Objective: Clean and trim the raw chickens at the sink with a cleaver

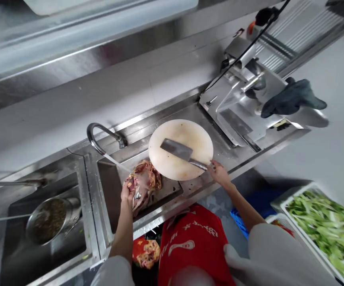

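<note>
My left hand [126, 193] is closed on a piece of raw poultry [132, 182] at the sink, beside more raw poultry [150, 174]. Water runs from a curved faucet [96, 135] onto the meat. To the right, a cleaver [177, 149] rests flat on a round white cutting board [180, 129], its handle pointing toward me. My right hand [219, 173] is at the board's near right edge, fingers closed at the butt end of that handle. Part of its grip is hidden. The board partly overlaps the sink [109, 198].
A second sink on the left holds a metal pot [48, 220] of dark contents. On the right stand a slicing machine [234, 91], another cleaver [237, 123] and a dark glove [294, 97]. A crate of cut greens [323, 226] sits low right. An overhead shelf [100, 51] spans the top.
</note>
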`<state>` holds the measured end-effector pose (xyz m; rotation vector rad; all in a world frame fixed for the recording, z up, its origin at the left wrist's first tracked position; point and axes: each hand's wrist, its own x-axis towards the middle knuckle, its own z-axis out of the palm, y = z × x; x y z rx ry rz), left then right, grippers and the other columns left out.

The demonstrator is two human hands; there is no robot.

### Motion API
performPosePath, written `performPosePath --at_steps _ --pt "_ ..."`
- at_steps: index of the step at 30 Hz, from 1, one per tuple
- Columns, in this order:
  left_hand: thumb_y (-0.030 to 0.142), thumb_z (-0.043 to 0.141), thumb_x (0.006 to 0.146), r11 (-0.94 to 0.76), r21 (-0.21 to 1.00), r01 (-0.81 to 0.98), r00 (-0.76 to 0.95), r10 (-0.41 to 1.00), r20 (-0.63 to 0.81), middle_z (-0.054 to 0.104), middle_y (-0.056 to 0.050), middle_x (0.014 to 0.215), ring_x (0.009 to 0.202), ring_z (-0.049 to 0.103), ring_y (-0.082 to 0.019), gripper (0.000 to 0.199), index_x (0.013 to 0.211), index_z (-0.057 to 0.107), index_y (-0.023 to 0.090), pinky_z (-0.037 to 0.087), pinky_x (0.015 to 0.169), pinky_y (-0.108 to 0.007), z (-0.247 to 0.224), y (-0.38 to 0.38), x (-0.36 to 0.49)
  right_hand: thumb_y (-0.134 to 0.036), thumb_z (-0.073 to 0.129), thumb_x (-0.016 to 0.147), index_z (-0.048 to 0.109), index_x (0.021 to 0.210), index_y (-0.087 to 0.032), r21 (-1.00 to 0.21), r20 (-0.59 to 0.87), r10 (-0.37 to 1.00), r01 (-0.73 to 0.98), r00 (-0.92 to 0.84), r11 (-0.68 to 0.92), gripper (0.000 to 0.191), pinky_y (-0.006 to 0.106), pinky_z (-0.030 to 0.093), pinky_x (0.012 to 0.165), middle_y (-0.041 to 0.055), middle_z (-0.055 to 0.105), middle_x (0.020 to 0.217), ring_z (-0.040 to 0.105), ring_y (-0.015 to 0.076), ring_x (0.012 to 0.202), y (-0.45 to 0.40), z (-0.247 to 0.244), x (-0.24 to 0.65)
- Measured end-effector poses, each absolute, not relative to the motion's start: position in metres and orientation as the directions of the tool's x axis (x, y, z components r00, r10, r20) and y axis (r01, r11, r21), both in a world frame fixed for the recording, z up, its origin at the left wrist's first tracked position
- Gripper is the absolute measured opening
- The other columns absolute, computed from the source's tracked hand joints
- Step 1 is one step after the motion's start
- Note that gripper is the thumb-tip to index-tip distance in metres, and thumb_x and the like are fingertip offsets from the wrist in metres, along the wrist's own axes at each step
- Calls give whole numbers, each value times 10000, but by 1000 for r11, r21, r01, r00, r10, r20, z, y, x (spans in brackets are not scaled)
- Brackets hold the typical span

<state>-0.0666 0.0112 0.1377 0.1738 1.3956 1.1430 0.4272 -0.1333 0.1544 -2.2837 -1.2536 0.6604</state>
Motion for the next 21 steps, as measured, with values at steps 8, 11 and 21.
performPosePath --at_steps 8,11,21 --pt "-8 663 847 442 725 -528 -340 672 -658 709 10 731 605 675 -88 179 869 632 167 588 624 -166 172 -18 -20 -564 495 934 656 990 -163 -858 -303 880 297 365 -419 436 319 495 636 60 687 700 625 207 626 -126 129 438" --pt "-17 676 812 439 764 -472 -333 714 -616 702 0 698 581 664 -99 170 847 631 143 536 558 -167 187 -9 3 -427 503 964 684 940 -166 -749 -139 934 582 330 -317 319 346 504 823 130 737 923 665 242 859 -121 142 440" --pt "87 794 747 327 893 -310 -220 889 -402 654 27 647 585 625 -107 167 855 681 146 470 577 -199 233 94 96 -187 654 868 712 1129 -132 -540 -195 980 830 40 -142 273 357 483 946 172 716 1164 647 272 1077 -82 167 444"
